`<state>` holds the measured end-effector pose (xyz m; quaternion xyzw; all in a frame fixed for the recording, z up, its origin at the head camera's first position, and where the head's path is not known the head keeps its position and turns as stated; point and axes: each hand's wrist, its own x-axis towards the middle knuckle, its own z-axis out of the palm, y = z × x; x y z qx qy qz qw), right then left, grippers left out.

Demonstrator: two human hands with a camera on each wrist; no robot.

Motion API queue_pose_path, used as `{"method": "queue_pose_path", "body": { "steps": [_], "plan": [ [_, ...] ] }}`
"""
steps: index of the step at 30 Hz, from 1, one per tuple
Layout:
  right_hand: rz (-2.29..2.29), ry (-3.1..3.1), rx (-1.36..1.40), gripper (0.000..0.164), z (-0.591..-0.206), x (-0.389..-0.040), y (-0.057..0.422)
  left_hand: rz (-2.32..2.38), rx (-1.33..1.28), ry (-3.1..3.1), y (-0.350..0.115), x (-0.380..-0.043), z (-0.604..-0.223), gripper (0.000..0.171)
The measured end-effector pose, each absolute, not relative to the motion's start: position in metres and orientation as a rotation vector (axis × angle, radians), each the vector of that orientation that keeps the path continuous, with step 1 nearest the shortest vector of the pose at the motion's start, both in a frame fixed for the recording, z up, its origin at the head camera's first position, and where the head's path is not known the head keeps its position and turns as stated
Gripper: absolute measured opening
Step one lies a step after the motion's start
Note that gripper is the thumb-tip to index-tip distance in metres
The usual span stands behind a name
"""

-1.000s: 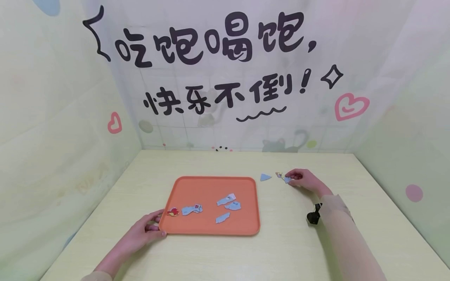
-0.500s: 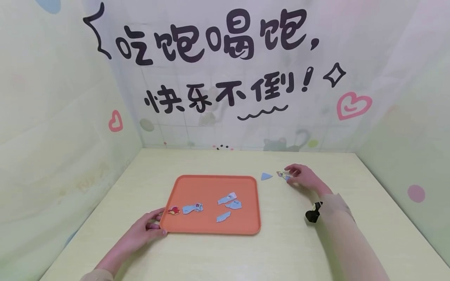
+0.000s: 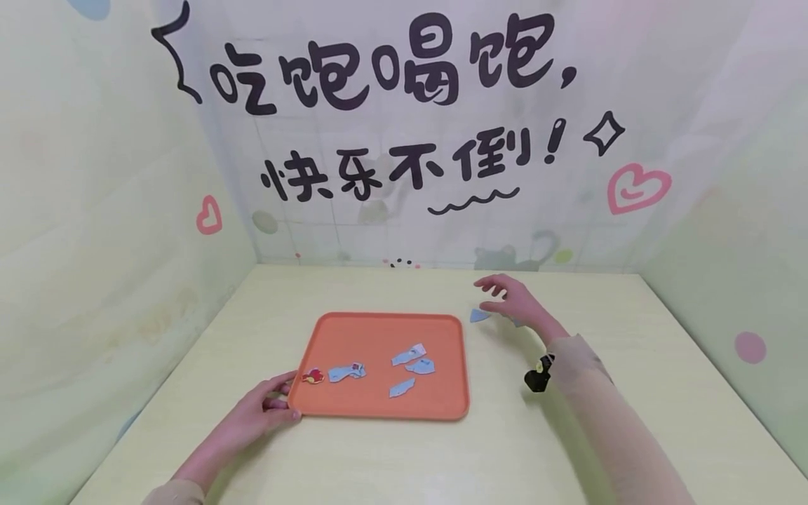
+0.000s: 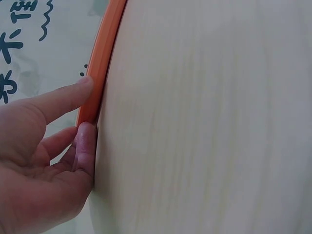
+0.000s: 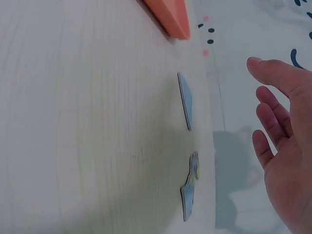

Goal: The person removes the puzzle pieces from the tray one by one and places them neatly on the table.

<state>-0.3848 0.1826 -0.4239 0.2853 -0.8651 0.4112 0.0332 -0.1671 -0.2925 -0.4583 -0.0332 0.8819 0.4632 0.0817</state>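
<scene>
My left hand (image 3: 265, 407) grips the near-left corner of an orange tray (image 3: 379, 415); in the left wrist view the thumb lies on the rim and curled fingers touch its side. On the tray lie a red piece (image 3: 313, 376), a joined-looking light blue piece (image 3: 346, 372) and several blue pieces (image 3: 402, 388) with irregular edges. My right hand (image 3: 514, 303) hovers above the table beyond the tray's right side, fingers loosely bent, holding nothing. Beneath it are a blue triangular piece (image 5: 186, 102) and a blue piece with a patterned end (image 5: 188, 195), which the hand mostly hides in the head view.
The pale wooden table (image 3: 663, 393) extends around the tray. A printed cloth (image 3: 353, 231) with black lettering hangs behind it, and cloth walls stand at both sides. A black device (image 3: 539, 379) sits at the right wrist.
My right hand has let go of the patterned blue piece, leaving it on the table, then risen and moved left over the triangular piece. My left hand stays at the tray corner.
</scene>
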Motion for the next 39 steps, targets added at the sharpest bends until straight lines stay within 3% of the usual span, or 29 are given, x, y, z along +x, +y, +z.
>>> {"method": "queue_pose_path", "body": {
  "steps": [17, 39],
  "plan": [
    [1.166, -2.67, 1.179, 0.038, -0.426, -0.364, 0.108, 1.387, -0.082, 2.636, -0.294, -0.168, -0.459, 0.082],
    [1.2, -2.863, 1.321, 0.044, -0.446, -0.348, 0.082, 1.381, -0.08, 2.639, -0.295, -0.169, -0.461, 0.081]
  ]
}}
